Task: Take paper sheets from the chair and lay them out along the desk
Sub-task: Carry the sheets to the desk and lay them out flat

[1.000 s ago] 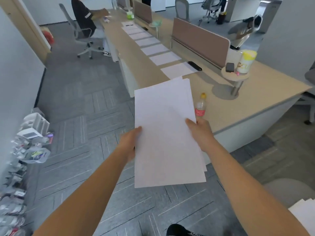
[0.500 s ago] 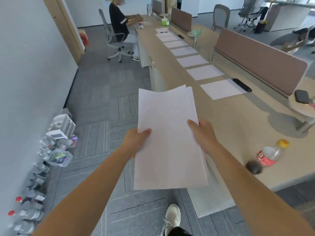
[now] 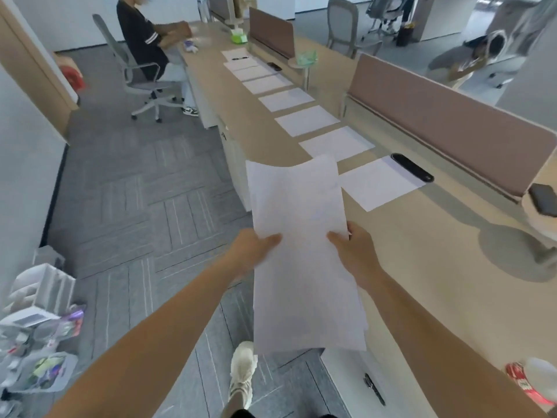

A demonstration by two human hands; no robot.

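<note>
I hold a stack of white paper sheets (image 3: 301, 242) out in front of me, over the near edge of the long beige desk (image 3: 428, 267). My left hand (image 3: 254, 251) grips the stack's left edge with the thumb on top. My right hand (image 3: 355, 251) grips its right edge the same way. A row of several single sheets lies along the desk; the nearest laid sheet (image 3: 379, 184) is just beyond the stack's far right corner, and another sheet (image 3: 336, 143) lies behind it.
A brown divider panel (image 3: 446, 125) runs along the desk's far side, with a black oblong object (image 3: 412, 171) at its foot. A bottle (image 3: 533, 384) lies at the lower right. A person sits on a chair (image 3: 141, 76) at the desk's far end. Clutter (image 3: 36, 342) lines the left wall.
I have walked forward along the desk, so the row of laid sheets is closer and the bottle has slid to the lower right. Both hands keep their grip on the stack.
</note>
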